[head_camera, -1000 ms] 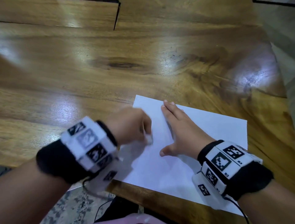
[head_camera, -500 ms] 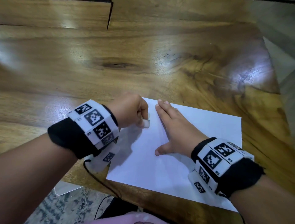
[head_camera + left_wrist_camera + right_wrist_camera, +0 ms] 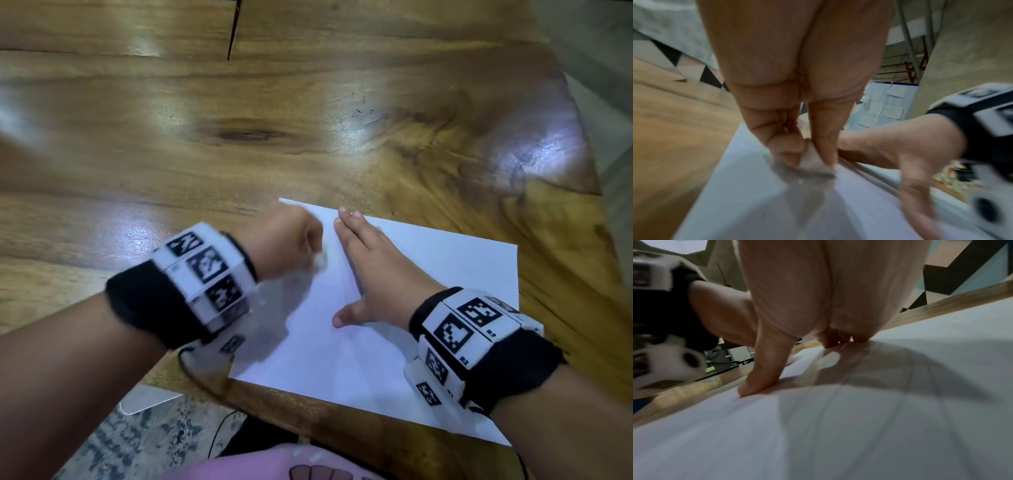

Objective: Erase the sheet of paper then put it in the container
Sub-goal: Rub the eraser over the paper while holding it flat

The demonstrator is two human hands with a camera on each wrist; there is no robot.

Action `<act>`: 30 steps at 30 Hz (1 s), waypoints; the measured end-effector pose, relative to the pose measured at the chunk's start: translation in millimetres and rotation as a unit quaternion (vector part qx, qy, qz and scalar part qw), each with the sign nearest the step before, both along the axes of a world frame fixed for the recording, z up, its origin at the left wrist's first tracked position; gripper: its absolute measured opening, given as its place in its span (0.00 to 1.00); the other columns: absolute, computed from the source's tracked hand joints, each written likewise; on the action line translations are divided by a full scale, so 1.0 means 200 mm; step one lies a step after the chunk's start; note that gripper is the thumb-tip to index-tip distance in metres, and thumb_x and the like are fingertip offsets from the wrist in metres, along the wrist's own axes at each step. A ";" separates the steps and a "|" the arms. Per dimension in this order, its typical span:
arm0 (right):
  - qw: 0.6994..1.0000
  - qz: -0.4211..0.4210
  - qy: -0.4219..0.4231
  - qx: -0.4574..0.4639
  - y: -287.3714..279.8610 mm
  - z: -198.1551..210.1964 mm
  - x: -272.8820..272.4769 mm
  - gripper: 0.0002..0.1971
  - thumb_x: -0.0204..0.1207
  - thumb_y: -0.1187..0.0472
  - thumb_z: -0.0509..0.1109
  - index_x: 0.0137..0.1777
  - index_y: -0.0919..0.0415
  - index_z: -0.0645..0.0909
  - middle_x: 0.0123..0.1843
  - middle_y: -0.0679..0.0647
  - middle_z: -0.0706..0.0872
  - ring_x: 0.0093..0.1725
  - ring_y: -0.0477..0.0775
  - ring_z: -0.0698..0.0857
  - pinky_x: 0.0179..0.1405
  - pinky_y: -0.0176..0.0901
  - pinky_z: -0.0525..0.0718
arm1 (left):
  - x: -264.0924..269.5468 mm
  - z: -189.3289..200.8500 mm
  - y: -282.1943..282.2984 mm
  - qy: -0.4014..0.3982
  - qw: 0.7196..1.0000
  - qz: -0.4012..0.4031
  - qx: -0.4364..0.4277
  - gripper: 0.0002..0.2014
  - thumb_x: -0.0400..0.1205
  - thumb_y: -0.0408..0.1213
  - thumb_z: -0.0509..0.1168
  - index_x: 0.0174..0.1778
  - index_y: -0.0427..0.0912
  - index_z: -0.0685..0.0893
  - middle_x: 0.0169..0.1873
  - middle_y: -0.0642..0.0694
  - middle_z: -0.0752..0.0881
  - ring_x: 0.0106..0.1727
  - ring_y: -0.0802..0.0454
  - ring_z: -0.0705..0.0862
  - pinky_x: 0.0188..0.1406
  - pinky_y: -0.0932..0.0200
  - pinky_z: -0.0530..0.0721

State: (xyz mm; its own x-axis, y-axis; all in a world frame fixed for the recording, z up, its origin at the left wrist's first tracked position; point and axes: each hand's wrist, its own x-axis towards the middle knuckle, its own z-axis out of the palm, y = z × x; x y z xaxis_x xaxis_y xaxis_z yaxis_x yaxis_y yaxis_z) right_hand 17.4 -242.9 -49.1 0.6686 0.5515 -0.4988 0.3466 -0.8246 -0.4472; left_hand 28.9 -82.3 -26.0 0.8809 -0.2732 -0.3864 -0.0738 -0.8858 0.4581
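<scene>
A white sheet of paper [image 3: 428, 308] lies near the front edge of the wooden table [image 3: 239, 154]. My left hand [image 3: 291, 246] pinches a small white eraser [image 3: 322, 261] between thumb and fingers and holds it against the paper's left part; in the left wrist view the eraser [image 3: 812, 164] shows blurred at my fingertips. My right hand [image 3: 373, 274] lies flat on the sheet [image 3: 879, 434] just right of the eraser, fingers straight and thumb spread, pressing it down. No container is in view.
The table's front edge [image 3: 342, 421] runs just below the paper. A patterned rug [image 3: 137, 445] and a white flat object [image 3: 147, 401] lie on the floor below the table. A dark crack [image 3: 234, 31] splits the table at the back.
My left hand with the eraser has gone back and forth across the paper's left part and is blurred with motion now. My right hand stays flat on the sheet.
</scene>
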 end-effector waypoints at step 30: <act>0.999 0.011 -0.018 -0.046 -0.05 0.04 -0.03 0.66 0.62 0.40 0.79 0.82 0.61 0.32 0.83 0.49 0.28 0.82 0.46 0.33 0.75 0.32 0.37 | 0.12 -0.04 -0.06 -0.075 0.994 0.081 -0.017 0.03 0.70 0.35 0.71 0.36 0.41 0.85 0.25 0.51 0.78 0.37 0.48 0.78 0.37 0.62 0.73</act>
